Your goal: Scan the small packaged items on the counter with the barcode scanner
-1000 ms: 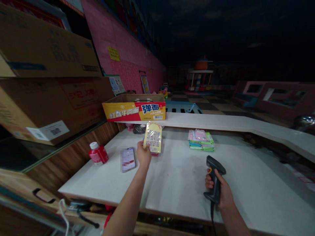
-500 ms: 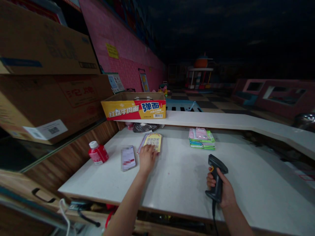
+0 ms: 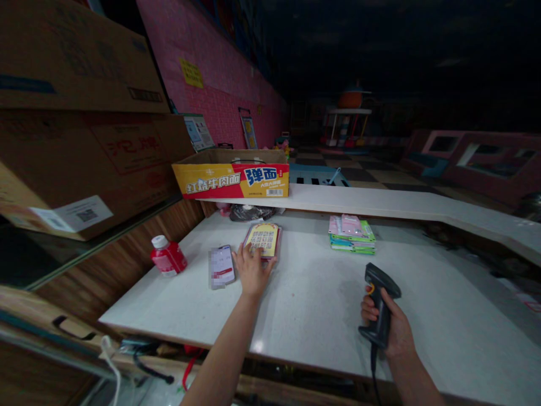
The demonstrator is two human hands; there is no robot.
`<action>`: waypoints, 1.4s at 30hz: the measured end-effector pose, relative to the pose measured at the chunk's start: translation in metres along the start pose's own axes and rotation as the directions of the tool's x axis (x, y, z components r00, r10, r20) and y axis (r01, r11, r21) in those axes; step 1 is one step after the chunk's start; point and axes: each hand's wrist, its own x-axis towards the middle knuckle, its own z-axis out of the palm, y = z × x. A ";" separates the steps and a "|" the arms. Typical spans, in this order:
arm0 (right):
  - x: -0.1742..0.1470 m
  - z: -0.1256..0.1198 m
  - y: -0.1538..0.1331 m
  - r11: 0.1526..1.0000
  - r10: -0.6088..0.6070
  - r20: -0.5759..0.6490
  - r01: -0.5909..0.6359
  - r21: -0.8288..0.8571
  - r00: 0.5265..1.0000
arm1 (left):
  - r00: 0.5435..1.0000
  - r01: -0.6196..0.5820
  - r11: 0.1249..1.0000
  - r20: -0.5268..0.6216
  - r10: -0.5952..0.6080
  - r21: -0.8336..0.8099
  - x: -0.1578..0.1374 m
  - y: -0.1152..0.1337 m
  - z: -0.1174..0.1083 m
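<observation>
My left hand (image 3: 251,272) rests at the near end of a small stack of flat cards or booklets, its fingers spread and its thumb at the right corner. On top of that stack is a yellow card (image 3: 265,238) printed with a grid of dark squares. My right hand (image 3: 395,330) is wrapped around the grip of a black corded barcode scanner (image 3: 381,304), held over the right part of the counter. Left of my left hand lies a phone (image 3: 222,267) with its screen lit. Beyond the scanner sits a pile of pink and green packets (image 3: 351,234).
A red bottle with a white cap (image 3: 168,256) stands on the white counter (image 3: 313,304) at the left. A yellow and red noodle carton (image 3: 236,181) sits on the raised ledge (image 3: 359,200). Large cardboard boxes (image 3: 84,163) are stacked at the left.
Under my left hand the yellow card now lies more squarely on its stack, and my fingers have spread apart. My right hand keeps the scanner, slightly farther right in view.
</observation>
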 end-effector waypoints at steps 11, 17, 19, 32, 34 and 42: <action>-0.001 0.000 0.002 0.997 0.017 -0.008 -0.016 0.080 1.000 | 1.000 0.029 0.998 0.004 -0.029 0.059 0.004 -0.004 0.008; 0.000 0.003 0.000 0.997 0.012 -0.004 -0.012 0.074 1.000 | 1.000 0.003 0.997 -0.015 -0.001 0.074 0.005 -0.004 0.006; 0.001 0.004 -0.001 0.998 0.004 -0.009 -0.004 0.068 1.000 | 0.999 -0.024 0.997 -0.035 0.027 0.070 0.006 -0.001 0.003; 0.007 0.006 0.000 0.985 -0.007 0.013 0.005 0.174 1.000 | 0.884 -0.387 0.870 0.146 0.445 -0.307 0.011 0.103 0.046; 0.008 0.006 0.000 0.983 -0.004 0.013 0.002 0.183 1.000 | 0.888 -0.328 0.884 0.212 0.409 -0.332 0.021 0.128 0.069; 0.013 0.008 0.003 0.978 0.022 -0.016 -0.018 0.208 1.000 | 0.878 -0.119 0.989 0.455 0.146 -0.086 0.079 0.224 0.138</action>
